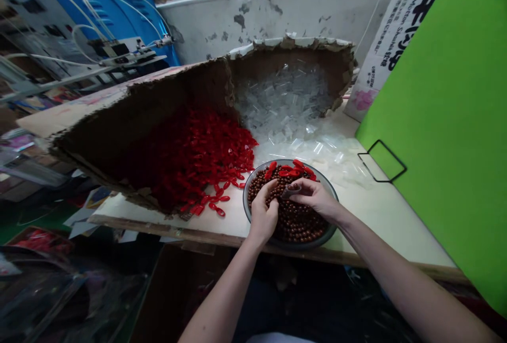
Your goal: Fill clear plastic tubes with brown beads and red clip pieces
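1. Pinching a small translucent piece (290, 192): right hand (316, 199), at the bowl's (295, 246) 3 o'clock.
2. Left hand (264, 215), 9 o'clock, fingers curled over beads (299, 228); whether anything is gripped, I cannot tell.
3. Bowl, round, grey: glossy brown spherical beads, smooth red pieces (291, 173) near 12 o'clock.
4. Cardboard box (178, 89), ragged-edged: shiny red heap (206, 145) toward 10 o'clock, clear plastic pile (283, 101) toward 12.

Glossy brown beads (301, 224) fill the round grey bowl (246, 205); bright red pieces (293, 172) lie on their far side, and a small translucent sleeve (288, 192) tilts above the middle
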`<state>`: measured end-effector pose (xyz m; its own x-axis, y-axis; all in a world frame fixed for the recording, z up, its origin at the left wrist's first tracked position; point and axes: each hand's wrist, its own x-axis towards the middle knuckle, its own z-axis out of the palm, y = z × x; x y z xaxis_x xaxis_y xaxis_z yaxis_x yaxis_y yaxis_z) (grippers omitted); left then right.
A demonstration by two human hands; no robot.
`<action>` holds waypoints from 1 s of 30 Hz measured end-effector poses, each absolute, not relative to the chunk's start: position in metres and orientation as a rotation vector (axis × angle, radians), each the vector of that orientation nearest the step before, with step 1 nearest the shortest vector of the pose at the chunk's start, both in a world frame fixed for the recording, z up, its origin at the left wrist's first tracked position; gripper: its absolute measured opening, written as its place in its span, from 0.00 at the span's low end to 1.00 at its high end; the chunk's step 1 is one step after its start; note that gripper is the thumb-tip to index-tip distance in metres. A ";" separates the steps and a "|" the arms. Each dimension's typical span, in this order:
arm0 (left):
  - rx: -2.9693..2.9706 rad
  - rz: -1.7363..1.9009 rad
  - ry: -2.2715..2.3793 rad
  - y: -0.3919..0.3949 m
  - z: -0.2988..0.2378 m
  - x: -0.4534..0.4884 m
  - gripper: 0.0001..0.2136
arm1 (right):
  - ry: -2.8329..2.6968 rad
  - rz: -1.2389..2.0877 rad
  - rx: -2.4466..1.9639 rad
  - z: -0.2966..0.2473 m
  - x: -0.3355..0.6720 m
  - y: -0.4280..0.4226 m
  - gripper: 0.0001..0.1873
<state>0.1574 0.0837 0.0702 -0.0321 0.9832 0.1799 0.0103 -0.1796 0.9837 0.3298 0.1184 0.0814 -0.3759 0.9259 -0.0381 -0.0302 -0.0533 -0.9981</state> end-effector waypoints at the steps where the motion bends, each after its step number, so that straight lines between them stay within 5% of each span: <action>1: 1.345 1.342 1.105 0.083 0.073 0.159 0.22 | -1.418 1.540 -1.001 0.084 0.330 0.119 0.17; 8: 1.216 1.288 0.977 0.088 0.086 0.165 0.18 | -1.508 1.442 -0.949 0.099 0.328 0.118 0.15; 14: 1.096 1.158 0.939 0.090 0.096 0.155 0.18 | -1.775 1.204 -1.090 0.114 0.335 0.112 0.29; 20: 1.297 1.018 0.998 0.090 0.092 0.142 0.15 | -2.156 0.948 -1.130 0.120 0.337 0.117 0.16; 30: 1.080 1.063 0.974 0.089 0.093 0.136 0.17 | -2.191 0.968 -1.215 0.112 0.349 0.116 0.16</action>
